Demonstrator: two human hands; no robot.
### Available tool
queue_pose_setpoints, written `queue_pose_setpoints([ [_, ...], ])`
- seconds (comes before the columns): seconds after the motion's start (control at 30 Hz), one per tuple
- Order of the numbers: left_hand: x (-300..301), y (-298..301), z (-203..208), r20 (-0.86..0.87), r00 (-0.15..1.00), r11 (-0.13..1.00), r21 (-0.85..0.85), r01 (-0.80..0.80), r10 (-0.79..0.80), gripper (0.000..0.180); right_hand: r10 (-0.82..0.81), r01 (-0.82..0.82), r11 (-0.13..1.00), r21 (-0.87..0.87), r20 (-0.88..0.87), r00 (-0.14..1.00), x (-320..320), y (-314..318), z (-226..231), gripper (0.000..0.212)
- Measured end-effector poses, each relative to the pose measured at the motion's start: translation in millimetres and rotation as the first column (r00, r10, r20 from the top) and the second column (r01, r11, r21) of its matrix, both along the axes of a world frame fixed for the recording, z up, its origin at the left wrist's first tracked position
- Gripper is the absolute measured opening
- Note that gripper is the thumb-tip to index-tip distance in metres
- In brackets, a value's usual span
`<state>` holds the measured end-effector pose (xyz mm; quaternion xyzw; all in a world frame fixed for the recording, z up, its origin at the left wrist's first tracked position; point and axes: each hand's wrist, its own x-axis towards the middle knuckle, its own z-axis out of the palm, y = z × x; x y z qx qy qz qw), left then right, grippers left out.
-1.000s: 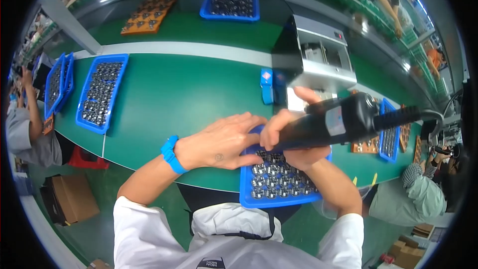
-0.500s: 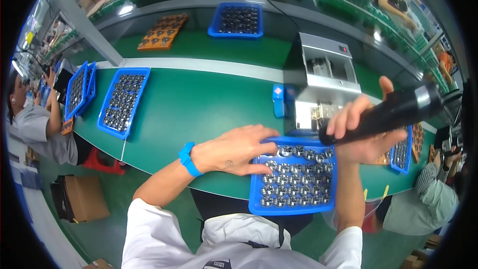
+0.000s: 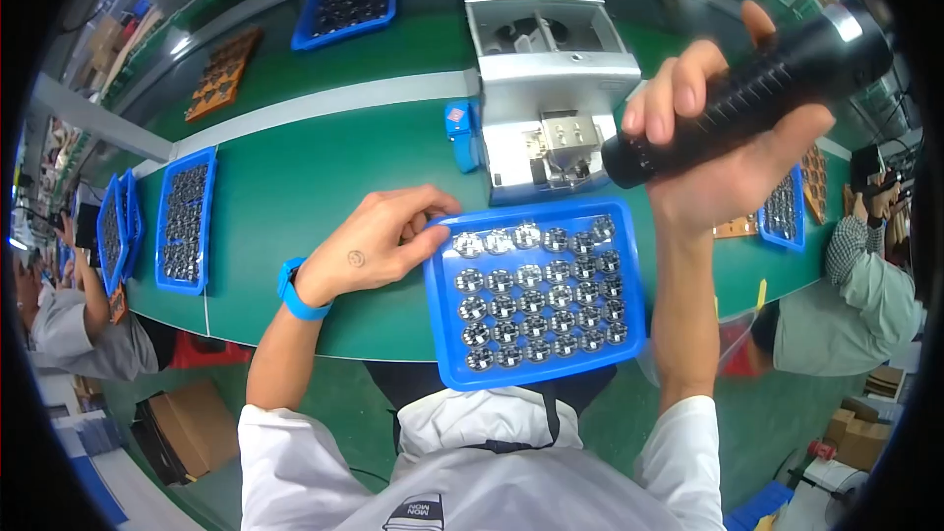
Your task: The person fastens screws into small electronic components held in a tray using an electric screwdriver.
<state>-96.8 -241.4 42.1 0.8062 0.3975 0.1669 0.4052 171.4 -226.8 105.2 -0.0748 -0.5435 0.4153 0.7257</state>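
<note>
My right hand (image 3: 703, 152) is wrapped round a black electric screwdriver (image 3: 762, 88), raised above the bench to the right of the silver machine. The screwdriver's narrow end points down and left, and its bit cannot be made out. In front of me a blue tray (image 3: 440, 334) holds rows of small round metallic parts (image 3: 531, 301). At the tray's far left corner my left hand (image 3: 379, 241) has its thumb and curled fingers closed on the rim. A blue band circles my left wrist.
Just beyond the tray stands a silver machine (image 3: 556, 74), with a blue strap-like item (image 3: 460, 133) beside it. More filled blue trays (image 3: 211, 236) lie left, at the back and right. Orange part boards (image 3: 224, 74) lie behind. Co-workers (image 3: 831, 280) sit on both sides.
My left hand has drawn back from the parts to the tray's far left corner. The view has shifted, so the machine and tray sit further left and higher. The screwdriver stays in my right hand.
</note>
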Motion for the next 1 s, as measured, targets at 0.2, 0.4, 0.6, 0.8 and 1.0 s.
queue_pose_setpoints([
  [0.2, 2.1, 1.2, 1.7, 0.051, 0.998, 0.999, 0.000, -0.042, 0.042, 0.020, -0.032, 0.032, 0.996, -0.077, 0.005, 0.999, 17.0, 2.7, -2.9, 0.077],
  [0.4, 3.4, 2.8, -9.3, 0.127, 0.991, 0.998, 0.053, -0.042, 0.035, 0.020, -0.139, 0.168, 0.974, -0.151, 0.186, 0.973, 22.4, -13.5, 4.8, 0.080],
  [0.6, -1.1, 6.7, -3.0, 0.145, 0.938, 0.850, 0.482, 0.212, -0.316, 0.016, -0.022, 0.037, 0.996, -0.077, 0.195, 0.980, 18.3, -8.4, 5.6, 0.081],
  [0.8, 0.9, -1.1, -2.0, -0.065, 0.913, 0.770, 0.515, 0.376, -0.402, 0.031, 0.033, -0.017, 0.998, -0.057, 0.285, 0.958, 10.4, -8.3, 3.2, 0.081],
  [1.0, 3.7, -2.0, 3.1, -0.096, 0.918, 0.761, 0.529, 0.375, -0.385, 0.031, -0.019, 0.021, 1.000, -0.007, 0.201, 0.979, 8.1, -13.2, -0.9, 0.089],
])
